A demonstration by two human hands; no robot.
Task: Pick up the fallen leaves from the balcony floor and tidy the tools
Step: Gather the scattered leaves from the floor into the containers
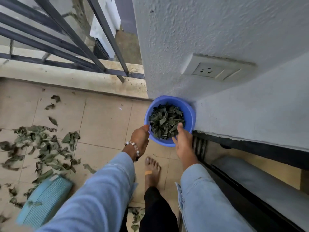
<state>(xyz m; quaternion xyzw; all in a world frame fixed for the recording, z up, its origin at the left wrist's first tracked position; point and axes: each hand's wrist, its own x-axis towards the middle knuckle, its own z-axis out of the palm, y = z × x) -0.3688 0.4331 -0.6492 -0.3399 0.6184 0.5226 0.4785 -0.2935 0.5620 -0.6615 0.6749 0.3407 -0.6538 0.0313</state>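
Note:
A blue plastic tub [189, 113] heaped with dry green leaves [165, 121] sits in the corner where the balcony floor meets the white wall. My left hand [139, 138], with a bead bracelet at the wrist, grips the tub's near-left rim. My right hand [183, 143] grips the near-right rim, thumb over the edge and touching the leaves inside. More fallen leaves [45, 151] lie scattered over the tiles at the left. A light blue dustpan-like tool [45, 201] lies on the floor at the lower left.
Dark metal railing [66, 39] and a concrete kerb [75, 77] bound the balcony at the far side. A wall socket [212, 71] sits on the textured wall. A black sliding-door track [234, 181] runs along the right. My bare foot [151, 171] stands just behind the tub.

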